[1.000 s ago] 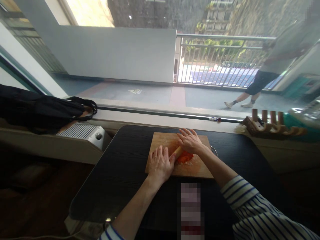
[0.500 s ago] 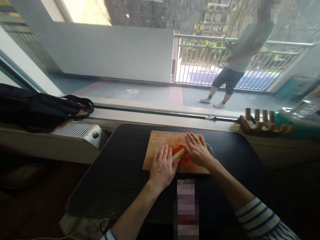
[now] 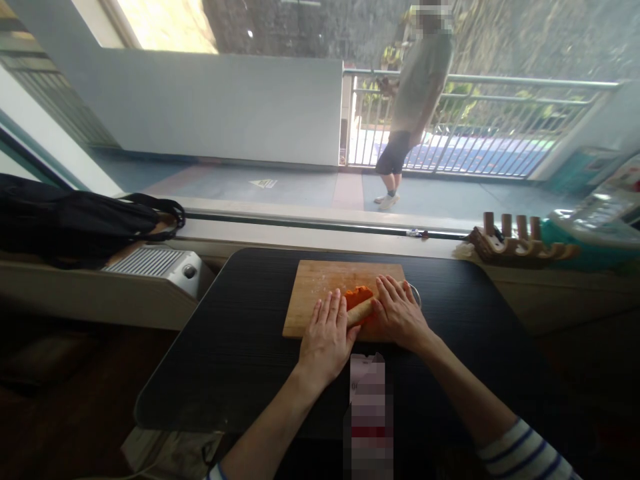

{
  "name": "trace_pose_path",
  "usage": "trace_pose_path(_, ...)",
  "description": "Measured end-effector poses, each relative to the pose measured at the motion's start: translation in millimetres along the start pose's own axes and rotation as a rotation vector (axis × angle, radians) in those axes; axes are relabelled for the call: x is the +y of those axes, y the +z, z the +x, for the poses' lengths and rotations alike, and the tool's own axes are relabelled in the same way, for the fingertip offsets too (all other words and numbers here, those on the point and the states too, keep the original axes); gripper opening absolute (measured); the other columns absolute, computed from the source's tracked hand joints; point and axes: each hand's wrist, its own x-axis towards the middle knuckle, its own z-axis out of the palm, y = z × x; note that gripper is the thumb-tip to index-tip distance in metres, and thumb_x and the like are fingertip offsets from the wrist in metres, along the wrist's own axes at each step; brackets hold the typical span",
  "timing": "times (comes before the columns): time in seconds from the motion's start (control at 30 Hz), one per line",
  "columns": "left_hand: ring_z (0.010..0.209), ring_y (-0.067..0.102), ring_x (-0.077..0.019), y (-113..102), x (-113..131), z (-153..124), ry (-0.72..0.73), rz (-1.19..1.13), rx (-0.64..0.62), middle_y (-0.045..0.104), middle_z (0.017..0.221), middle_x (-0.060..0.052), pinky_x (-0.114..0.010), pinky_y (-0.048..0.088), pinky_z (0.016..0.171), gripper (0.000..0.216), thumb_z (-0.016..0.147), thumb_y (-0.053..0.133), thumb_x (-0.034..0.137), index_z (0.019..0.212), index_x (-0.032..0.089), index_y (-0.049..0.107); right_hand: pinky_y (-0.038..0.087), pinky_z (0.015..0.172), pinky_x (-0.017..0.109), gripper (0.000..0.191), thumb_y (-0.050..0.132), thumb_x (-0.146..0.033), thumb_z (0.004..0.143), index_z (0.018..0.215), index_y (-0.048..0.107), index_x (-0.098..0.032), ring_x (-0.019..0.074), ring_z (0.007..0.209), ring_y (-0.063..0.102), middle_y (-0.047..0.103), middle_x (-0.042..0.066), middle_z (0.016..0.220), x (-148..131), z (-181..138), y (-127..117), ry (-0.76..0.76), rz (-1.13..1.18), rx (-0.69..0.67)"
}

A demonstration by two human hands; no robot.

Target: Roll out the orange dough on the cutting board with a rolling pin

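A wooden rolling pin (image 3: 361, 311) lies slantwise across orange dough (image 3: 358, 294) on a wooden cutting board (image 3: 313, 277). My left hand (image 3: 327, 333) rests on the pin's left end, fingers stretched out and thumb on the near side. Over its right end lies my right hand (image 3: 401, 312), open too, fingers extended forward and palm pressed down. Both hands touch the pin without wrapping round it. Part of the dough is hidden beneath the pin and my right hand. Pale flour marks show on the board.
The board sits on a black table (image 3: 215, 347), with a partly blurred pale packet (image 3: 367, 383) at its near side. A black bag (image 3: 85, 217) lies left, by a white heater (image 3: 165, 263). A wooden rack (image 3: 520, 243) stands right on the sill. Beyond the window is a person (image 3: 417, 100).
The rolling pin has shifted slightly toward me, and more orange dough shows on its far side. My right hand has come down and nearer. Outside, the person has moved left.
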Motion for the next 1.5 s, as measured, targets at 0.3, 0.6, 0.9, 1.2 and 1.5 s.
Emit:
trace_pose_path(0.3, 0.135, 0.03, -0.0278, -3, 2, -4, 0.074, 0.032, 0.0, 0.035, 0.145, -0.015, -0.044, 0.031, 0.109, 0.054, 0.093, 0.038, 0.04, 0.136, 0.008, 0.041, 0.018, 0.112, 0.045, 0.053, 0.021, -0.038, 0.097, 0.139, 0.037, -0.009, 0.0235, 0.136, 0.026, 0.038, 0.013, 0.145, 0, -16, 1, 0.011, 0.002, 0.032)
trace_pose_path(0.6, 0.129, 0.042, -0.0243, -4, -7, -1, 0.088, 0.021, 0.007, 0.045, 0.14, -0.012, -0.038, 0.041, 0.103, 0.042, 0.089, 0.049, 0.03, 0.13, 0.019, 0.05, 0.014, 0.111, 0.047, 0.05, 0.028, -0.04, 0.097, 0.136, 0.042, -0.013, 0.0246, 0.13, 0.035, 0.048, 0.01, 0.138, 4, -20, -9, -0.005, 0.04, 0.02)
trace_pose_path(0.9, 0.087, 0.057, -0.021, -17, -17, 14, 0.15, -0.017, -0.037, 0.061, 0.095, -0.008, -0.034, 0.048, 0.075, 0.031, 0.089, 0.051, 0.03, 0.116, 0.016, 0.057, 0.028, 0.1, 0.04, 0.038, 0.031, -0.041, 0.096, 0.111, 0.061, -0.023, 0.0209, 0.101, 0.052, 0.064, 0.006, 0.108, 10, -2, -20, -0.004, 0.136, 0.011)
trace_pose_path(1.2, 0.09, 0.058, -0.0196, -22, -23, 9, 0.212, -0.071, -0.012, 0.062, 0.097, -0.007, -0.035, 0.045, 0.078, 0.031, 0.093, 0.043, 0.031, 0.119, 0.018, 0.055, 0.033, 0.087, 0.033, 0.036, 0.032, -0.042, 0.096, 0.099, 0.062, -0.023, 0.019, 0.093, 0.052, 0.063, 0.005, 0.095, 10, -9, -30, -0.017, 0.139, 0.025)
trace_pose_path(1.5, 0.096, 0.056, -0.0204, -10, -25, 1, 0.156, -0.137, -0.059, 0.061, 0.103, -0.007, -0.035, 0.046, 0.081, 0.031, 0.093, 0.042, 0.035, 0.116, 0.02, 0.058, 0.03, 0.094, 0.039, 0.039, 0.028, -0.04, 0.096, 0.119, 0.055, -0.023, 0.023, 0.118, 0.042, 0.054, 0.007, 0.128, 0, -10, -17, 0.024, 0.067, 0.015)
